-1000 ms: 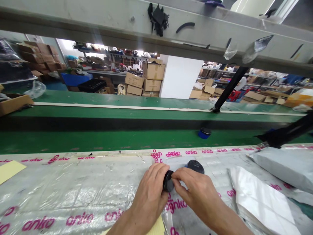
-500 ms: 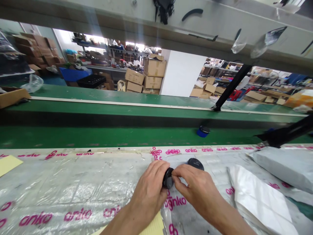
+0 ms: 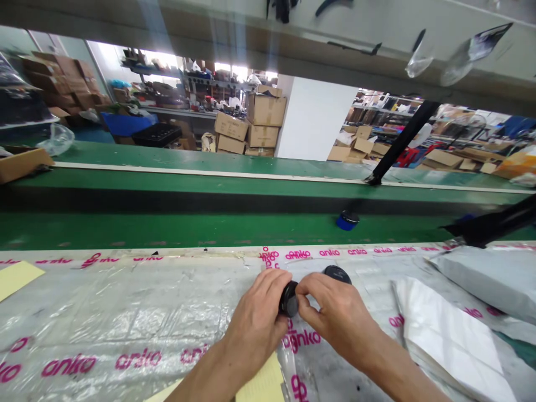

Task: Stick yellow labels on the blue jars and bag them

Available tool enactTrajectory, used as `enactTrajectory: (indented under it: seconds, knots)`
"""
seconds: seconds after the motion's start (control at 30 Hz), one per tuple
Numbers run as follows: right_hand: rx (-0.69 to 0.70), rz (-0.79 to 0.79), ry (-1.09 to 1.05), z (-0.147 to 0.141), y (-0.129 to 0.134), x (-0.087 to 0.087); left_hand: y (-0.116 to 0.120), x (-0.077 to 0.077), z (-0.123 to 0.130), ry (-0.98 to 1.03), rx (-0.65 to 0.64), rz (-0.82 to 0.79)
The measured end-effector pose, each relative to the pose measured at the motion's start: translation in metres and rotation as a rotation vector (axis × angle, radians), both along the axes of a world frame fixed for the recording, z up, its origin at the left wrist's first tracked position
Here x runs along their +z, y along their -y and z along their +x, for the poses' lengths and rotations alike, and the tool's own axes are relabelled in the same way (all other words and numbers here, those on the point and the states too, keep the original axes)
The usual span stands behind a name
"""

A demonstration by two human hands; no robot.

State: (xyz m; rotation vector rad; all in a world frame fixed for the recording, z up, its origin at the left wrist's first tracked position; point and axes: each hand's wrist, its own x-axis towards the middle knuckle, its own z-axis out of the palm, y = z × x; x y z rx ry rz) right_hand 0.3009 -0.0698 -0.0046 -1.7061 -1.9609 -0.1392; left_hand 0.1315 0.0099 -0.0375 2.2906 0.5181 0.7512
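Observation:
My left hand (image 3: 257,315) is closed round a small black round piece (image 3: 288,301), like a lid or cap, tipped so its flat face turns right. At the rim of that piece, the thumb and forefinger of my right hand (image 3: 337,312) are pinched together; whatever lies between them is too small to make out. Just behind my right hand a black round lid (image 3: 337,273) rests on the plastic sheet (image 3: 138,312), partly covered by the knuckles. Yellow paper (image 3: 263,382) lies under my left forearm.
A blue and black round container (image 3: 348,220) sits on the green conveyor belt (image 3: 230,223) beyond the bench edge. White bags (image 3: 452,335) and a grey packet (image 3: 489,279) lie at the right. A black post (image 3: 404,142) stands behind, and a shelf beam (image 3: 251,42) crosses overhead.
The view has shifted slightly. Both hands stay at the black round piece, with my right fingertips still pinched at its rim.

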Motion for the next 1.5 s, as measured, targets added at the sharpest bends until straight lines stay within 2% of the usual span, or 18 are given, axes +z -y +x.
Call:
enactTrajectory:
  seconds: [0.23, 0.57, 0.73, 1.13, 1.5]
  knots:
    - [0.039, 0.048, -0.013, 0.001, 0.001, -0.006, -0.001, -0.002, 0.000, 0.008, 0.013, 0.014]
    - [0.055, 0.075, -0.020, 0.000, 0.002, -0.002, -0.004, -0.001, -0.002, 0.031, 0.019, 0.002]
    - [0.011, -0.050, -0.126, 0.002, 0.004, 0.000, -0.004, -0.003, -0.002, 0.039, 0.025, 0.008]
    - [0.002, -0.120, 0.003, 0.003, -0.003, 0.009, -0.003, 0.000, -0.002, 0.014, 0.002, 0.005]
    - [0.044, -0.007, 0.015, 0.001, -0.002, 0.003, -0.002, -0.001, -0.002, 0.024, 0.013, 0.008]
